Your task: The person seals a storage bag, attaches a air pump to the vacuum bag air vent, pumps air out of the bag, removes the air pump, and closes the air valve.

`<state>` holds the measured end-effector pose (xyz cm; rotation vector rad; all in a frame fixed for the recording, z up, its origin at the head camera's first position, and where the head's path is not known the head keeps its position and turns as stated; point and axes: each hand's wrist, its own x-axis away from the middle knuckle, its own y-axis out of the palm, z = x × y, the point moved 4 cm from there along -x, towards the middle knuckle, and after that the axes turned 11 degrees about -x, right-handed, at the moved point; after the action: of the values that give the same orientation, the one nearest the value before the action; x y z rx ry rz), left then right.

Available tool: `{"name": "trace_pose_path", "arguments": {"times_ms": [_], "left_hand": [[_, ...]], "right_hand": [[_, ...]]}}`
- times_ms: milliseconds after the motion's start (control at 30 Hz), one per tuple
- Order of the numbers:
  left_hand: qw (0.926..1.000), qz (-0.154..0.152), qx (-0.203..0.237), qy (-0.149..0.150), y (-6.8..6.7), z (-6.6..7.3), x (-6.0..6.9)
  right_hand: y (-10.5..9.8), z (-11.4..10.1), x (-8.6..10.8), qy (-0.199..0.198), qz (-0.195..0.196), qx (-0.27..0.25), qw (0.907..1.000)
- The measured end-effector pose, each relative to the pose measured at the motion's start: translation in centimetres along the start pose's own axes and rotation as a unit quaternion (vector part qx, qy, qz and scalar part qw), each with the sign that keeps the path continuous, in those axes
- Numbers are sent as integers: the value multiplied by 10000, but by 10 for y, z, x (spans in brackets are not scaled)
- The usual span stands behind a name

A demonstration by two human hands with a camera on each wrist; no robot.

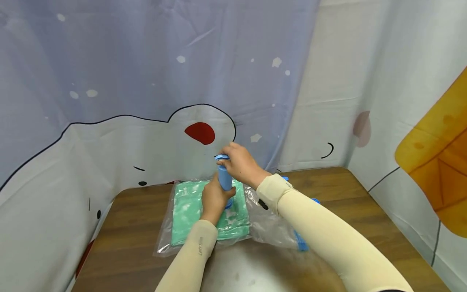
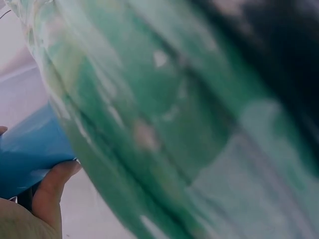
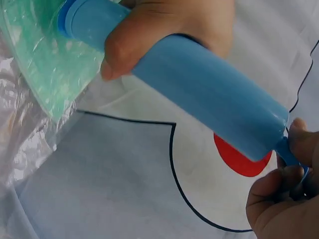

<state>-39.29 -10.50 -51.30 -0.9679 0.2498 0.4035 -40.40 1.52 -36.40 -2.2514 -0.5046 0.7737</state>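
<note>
A blue hand pump [image 1: 225, 178] stands on a clear plastic bag [image 1: 270, 221] with folded green cloth [image 1: 193, 207] inside. My left hand [image 1: 213, 200] grips the pump's barrel near its lower end, fingers wrapped round it in the right wrist view. At the top, my right hand [image 1: 242, 164] holds the pump's handle, its thumb and fingers curled on it. Close to the barrel's end, the right wrist view shows the handle [image 3: 284, 149] between those fingers. The left wrist view has the barrel [image 2: 30, 149] beside the cloth; where the pump meets the bag is partly hidden.
The bag lies on a brown wooden table [image 1: 138, 227] and spreads right under my right forearm. A blue strip [image 1: 300, 241] is at the bag's right end. Small blue pieces [image 1: 315, 200] show beyond the forearm. A printed curtain [image 1: 146, 73] hangs behind the table.
</note>
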Motion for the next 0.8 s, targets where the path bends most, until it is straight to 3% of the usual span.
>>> {"name": "trace_pose_path", "arguments": {"times_ms": [167, 367, 467, 633, 800], "left_hand": [[9999, 33, -85, -76, -1, -2, -1], [9999, 82, -21, -116, 1, -4, 1], [9999, 93, 39, -131, 2, -4, 0], [9999, 123, 75, -45, 5, -1, -5], [9999, -45, 123, -88, 11, 2, -4]], "right_hand": [[6, 4, 2, -170, 181, -84, 9997], [-2, -1, -6, -192, -2, 21, 9998], [-18, -10, -13, -98, 55, -27, 9999], [-62, -34, -30, -7, 308, -49, 9995], [-98, -54, -37, 39, 448, -97, 9989]]}}
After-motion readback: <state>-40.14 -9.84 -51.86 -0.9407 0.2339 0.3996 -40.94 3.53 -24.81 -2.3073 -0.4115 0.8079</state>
